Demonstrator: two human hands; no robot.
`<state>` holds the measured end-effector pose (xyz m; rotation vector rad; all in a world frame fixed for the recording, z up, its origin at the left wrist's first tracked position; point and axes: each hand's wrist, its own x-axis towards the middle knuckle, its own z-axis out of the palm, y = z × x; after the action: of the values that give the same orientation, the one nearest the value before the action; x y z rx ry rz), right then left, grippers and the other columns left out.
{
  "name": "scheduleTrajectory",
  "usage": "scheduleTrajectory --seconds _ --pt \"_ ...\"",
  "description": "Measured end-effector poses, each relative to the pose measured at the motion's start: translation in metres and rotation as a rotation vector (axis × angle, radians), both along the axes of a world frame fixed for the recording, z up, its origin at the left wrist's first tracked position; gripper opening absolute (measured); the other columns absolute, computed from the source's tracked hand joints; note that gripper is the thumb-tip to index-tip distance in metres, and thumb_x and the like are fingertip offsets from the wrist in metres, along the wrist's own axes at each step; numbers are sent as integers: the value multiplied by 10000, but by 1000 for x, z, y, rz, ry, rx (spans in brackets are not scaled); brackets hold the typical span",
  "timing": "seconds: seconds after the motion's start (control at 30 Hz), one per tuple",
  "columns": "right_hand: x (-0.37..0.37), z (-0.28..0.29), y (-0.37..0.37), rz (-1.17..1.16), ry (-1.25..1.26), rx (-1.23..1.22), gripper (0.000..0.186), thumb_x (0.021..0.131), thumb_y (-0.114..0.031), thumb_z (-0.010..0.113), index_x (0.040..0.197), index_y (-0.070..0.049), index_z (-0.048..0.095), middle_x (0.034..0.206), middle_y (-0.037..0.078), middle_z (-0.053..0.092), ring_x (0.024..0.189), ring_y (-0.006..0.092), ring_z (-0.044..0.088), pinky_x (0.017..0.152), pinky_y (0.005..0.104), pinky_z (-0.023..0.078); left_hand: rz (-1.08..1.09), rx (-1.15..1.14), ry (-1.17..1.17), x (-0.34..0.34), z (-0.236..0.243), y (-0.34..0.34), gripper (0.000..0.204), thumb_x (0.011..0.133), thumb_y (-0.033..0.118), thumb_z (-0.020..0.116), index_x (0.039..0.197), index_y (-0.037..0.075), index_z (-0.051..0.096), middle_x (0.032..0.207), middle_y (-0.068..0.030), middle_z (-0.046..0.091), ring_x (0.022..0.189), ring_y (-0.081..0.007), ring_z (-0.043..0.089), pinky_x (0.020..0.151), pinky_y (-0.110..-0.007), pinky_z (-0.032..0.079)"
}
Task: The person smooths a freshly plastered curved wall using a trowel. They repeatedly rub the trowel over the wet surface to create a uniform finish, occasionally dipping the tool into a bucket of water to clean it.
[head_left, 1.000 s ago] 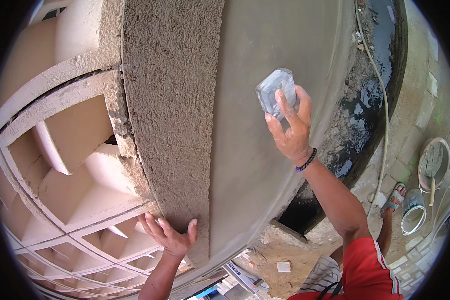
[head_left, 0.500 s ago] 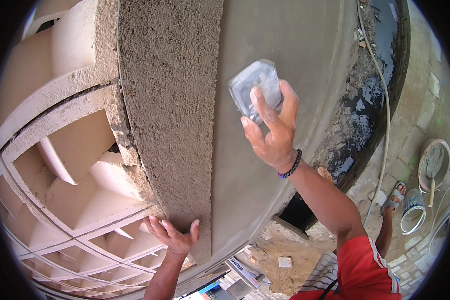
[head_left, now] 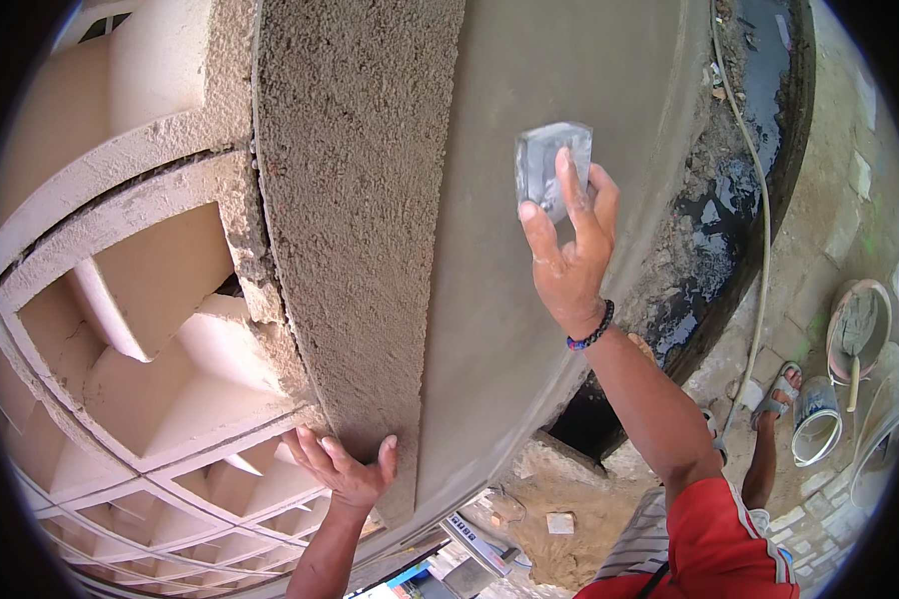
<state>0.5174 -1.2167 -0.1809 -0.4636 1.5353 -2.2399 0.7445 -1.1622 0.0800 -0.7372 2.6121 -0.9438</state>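
In my right hand [head_left: 573,262] is a flat, pale grey block [head_left: 551,165] with angular corners and wet-looking smears. My thumb and fingers press on its near side, and it lies against the smooth grey plastered face [head_left: 529,299] of the wall. Whether the block is foam or another material I cannot tell. My left hand [head_left: 352,471] rests with fingers spread where the rough cement top [head_left: 355,180] of the wall meets the pale openwork blocks [head_left: 155,280]. Nothing is held in it.
A ditch with dark water [head_left: 711,225] runs along the wall's foot, a hose [head_left: 766,250] beside it. At right stand a mortar bucket [head_left: 859,324] with a handled tool in it and a smaller pail [head_left: 818,435]. Another person's sandalled foot [head_left: 777,391] is close to them.
My right hand has slid the block to the right across the plastered face, turning it more upright. My left hand has stayed in place.
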Motion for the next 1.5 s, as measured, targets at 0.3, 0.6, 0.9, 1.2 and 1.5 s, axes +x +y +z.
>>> scheduleTrajectory --seconds 0.3,0.6,0.9,1.2,1.5 --pt "1 19 1 -6 57 7 612 790 -114 711 1373 -135 526 1280 249 408 1149 370 396 984 481 339 -22 -1 10 -1 0 -1 921 881 423 612 1529 43 79 1544 -256 131 1391 -530 165 1080 -647 203" --pt "7 39 4 -35 148 80 600 791 -44 681 1366 -45 513 1311 245 360 1169 362 438 976 447 404 -12 10 20 -1 1 0 916 881 404 612 1532 53 72 1545 -252 129 1391 -528 167 1077 -651 210" --pt "-10 9 -10 -61 -178 33 567 824 -141 695 1366 -122 532 1268 240 404 1142 370 407 984 475 362 -13 -5 14 -3 1 -2 905 891 403 598 1529 51 61 1553 -234 118 1397 -518 163 1080 -653 203" --pt "-29 -12 -15 -60 -39 61 517 861 -220 669 1356 -141 544 1213 213 461 1100 369 442 972 436 380 35 -10 -4 -1 4 2 897 904 453 567 1539 94 46 1571 -197 94 1404 -525 131 1087 -656 186" --pt "-40 10 -16 -66 266 -14 535 847 -215 669 1353 -96 542 1171 201 497 1097 343 474 974 419 398 13 -50 -49 6 2 2 906 911 510 530 1534 52 57 1552 -265 91 1385 -564 140 1062 -672 213"
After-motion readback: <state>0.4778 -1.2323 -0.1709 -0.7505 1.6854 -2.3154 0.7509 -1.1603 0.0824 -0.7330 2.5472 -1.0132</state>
